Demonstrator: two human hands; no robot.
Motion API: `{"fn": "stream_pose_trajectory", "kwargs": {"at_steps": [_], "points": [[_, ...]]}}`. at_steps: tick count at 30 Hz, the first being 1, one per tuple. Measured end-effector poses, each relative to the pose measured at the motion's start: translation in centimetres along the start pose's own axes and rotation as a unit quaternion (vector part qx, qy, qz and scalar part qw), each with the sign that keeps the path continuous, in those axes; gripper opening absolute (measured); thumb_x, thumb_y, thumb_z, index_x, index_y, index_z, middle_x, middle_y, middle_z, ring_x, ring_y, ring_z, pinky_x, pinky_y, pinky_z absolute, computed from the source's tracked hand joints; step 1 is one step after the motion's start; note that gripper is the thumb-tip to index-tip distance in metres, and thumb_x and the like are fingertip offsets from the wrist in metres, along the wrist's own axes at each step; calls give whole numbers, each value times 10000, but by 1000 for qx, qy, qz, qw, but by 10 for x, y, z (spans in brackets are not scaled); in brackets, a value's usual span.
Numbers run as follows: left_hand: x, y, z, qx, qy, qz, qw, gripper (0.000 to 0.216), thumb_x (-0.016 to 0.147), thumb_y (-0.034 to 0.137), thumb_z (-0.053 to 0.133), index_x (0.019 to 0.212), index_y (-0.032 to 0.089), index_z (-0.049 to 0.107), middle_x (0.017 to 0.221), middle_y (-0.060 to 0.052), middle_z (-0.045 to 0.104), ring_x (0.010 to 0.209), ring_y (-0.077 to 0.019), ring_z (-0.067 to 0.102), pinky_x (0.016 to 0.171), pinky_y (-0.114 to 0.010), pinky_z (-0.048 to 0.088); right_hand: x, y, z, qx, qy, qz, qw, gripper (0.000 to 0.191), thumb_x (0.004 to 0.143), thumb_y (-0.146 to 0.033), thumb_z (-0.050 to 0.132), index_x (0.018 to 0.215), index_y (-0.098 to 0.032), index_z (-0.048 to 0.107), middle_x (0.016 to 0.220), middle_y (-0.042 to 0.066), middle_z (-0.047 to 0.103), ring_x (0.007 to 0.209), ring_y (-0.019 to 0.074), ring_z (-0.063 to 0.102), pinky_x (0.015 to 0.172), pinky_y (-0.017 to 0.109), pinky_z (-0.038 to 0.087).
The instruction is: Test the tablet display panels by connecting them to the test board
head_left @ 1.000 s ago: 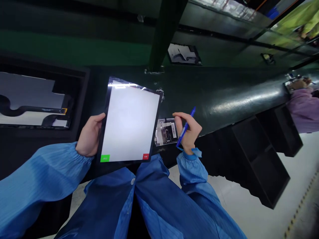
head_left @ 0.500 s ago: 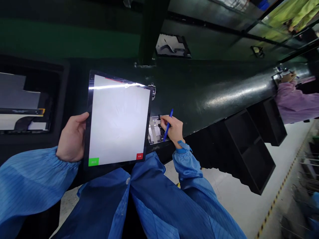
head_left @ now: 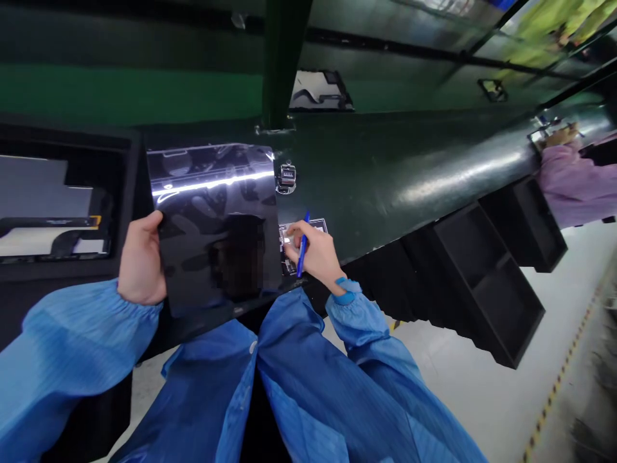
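Observation:
My left hand (head_left: pixel 142 260) grips the left edge of a tablet screen (head_left: pixel 216 257), thumb at the front and the other fingers hidden behind it. The screen is dark and glossy, with a bright streak of reflected light near its top. At its right side, my right hand (head_left: pixel 315 251) is closed around a blue pen (head_left: pixel 303 251). The fingertips of that hand are at a circuit board (head_left: pixel 318 225), which is partly covered by the hand and the screen. A small metal tally counter (head_left: pixel 286 178) sits on the bench beside the screen's upper right edge.
At the left lies a black tray (head_left: pixel 128 193) with tablet parts in it. Another opened panel (head_left: pixel 321 90) rests at the back of the green bench (head_left: pixel 385 173). Black bins (head_left: pixel 506 302) stand along the front edge at right. A co-worker's purple sleeve (head_left: pixel 573 180) shows further right.
The screen has gone from bright white with green and red corner boxes to dark. More of the tally counter shows. The right hand has shifted slightly over the circuit board, and the view has moved.

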State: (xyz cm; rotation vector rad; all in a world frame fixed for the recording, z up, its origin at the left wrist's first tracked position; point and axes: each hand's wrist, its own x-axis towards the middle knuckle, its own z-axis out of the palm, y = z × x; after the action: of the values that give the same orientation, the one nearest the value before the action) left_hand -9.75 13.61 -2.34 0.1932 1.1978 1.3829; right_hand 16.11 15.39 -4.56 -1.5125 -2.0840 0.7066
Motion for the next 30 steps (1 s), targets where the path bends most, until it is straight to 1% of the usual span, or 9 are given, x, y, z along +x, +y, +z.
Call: {"fn": "stream_pose_trajectory", "kwargs": {"at_steps": [4, 7, 11, 17, 22, 24, 26, 28, 30], "points": [[1, 0, 1, -13, 3, 35, 999, 336, 929, 274, 430, 1042, 90, 687, 886, -39, 741, 1051, -244, 693, 919, -384, 589, 4, -8, 4, -62, -45, 25, 997, 216, 746, -256, 666, 941, -209, 586, 794, -14, 648, 699, 164, 596, 701, 256, 409], [2, -2, 3, -19, 16, 59, 998, 275, 891, 269, 475, 961, 111, 689, 862, -24, 744, 1034, -237, 700, 956, -388, 573, 9, -12, 4, -111, -67, 43, 991, 214, 739, -240, 645, 941, -214, 581, 779, -8, 652, 689, 179, 602, 675, 270, 381], [2, -4, 4, -22, 22, 78, 996, 218, 900, 218, 470, 848, 136, 666, 832, -9, 743, 1018, -208, 704, 980, -367, 554, 18, -24, 0, -168, -104, 68, 978, 214, 748, -218, 632, 956, -205, 585, 802, 29, 682, 735, 219, 644, 646, 283, 356], [-3, 0, 8, -20, 26, 27, 999, 312, 897, 265, 441, 908, 105, 708, 867, -71, 748, 990, -234, 713, 953, -355, 567, 24, -32, -2, -198, -140, 67, 968, 207, 769, -214, 640, 973, -196, 607, 835, 70, 716, 792, 266, 686, 658, 296, 383], [-1, 3, 8, -34, 27, -5, 999, 327, 915, 281, 447, 950, 101, 718, 867, -82, 751, 964, -240, 720, 920, -346, 584, 29, -22, -5, -188, -133, 58, 971, 177, 734, -202, 654, 907, -192, 616, 784, 68, 707, 765, 262, 690, 668, 298, 422], [1, 4, 7, -33, 32, -10, 999, 324, 926, 281, 448, 967, 108, 719, 867, -73, 752, 962, -237, 721, 918, -341, 586, 30, -15, -8, -116, -127, 41, 984, 141, 716, -186, 664, 846, -193, 612, 744, 43, 698, 740, 231, 690, 692, 292, 460], [1, 3, 7, -33, 41, -10, 999, 309, 936, 268, 445, 972, 123, 716, 860, -59, 753, 967, -231, 721, 927, -338, 582, 26, -12, -11, 33, -66, 27, 997, 106, 762, -225, 652, 856, -195, 613, 771, 33, 710, 747, 200, 701, 727, 290, 514], [-3, 0, 9, -33, 49, 1, 998, 309, 942, 267, 437, 979, 138, 715, 867, -53, 756, 986, -232, 718, 942, -343, 577, 17, -16, -10, 201, 15, 13, 979, 230, 857, -337, 598, 1039, -199, 623, 931, 62, 744, 835, 198, 727, 764, 311, 568], [-14, -6, 12, -32, 61, 13, 998, 317, 941, 278, 445, 1026, 149, 722, 919, -57, 759, 1021, -242, 710, 955, -352, 573, 4, -27, -7, 300, 55, -2, 952, 384, 895, -439, 577, 1214, -225, 596, 1106, 80, 736, 989, 220, 726, 837, 354, 601]]}}
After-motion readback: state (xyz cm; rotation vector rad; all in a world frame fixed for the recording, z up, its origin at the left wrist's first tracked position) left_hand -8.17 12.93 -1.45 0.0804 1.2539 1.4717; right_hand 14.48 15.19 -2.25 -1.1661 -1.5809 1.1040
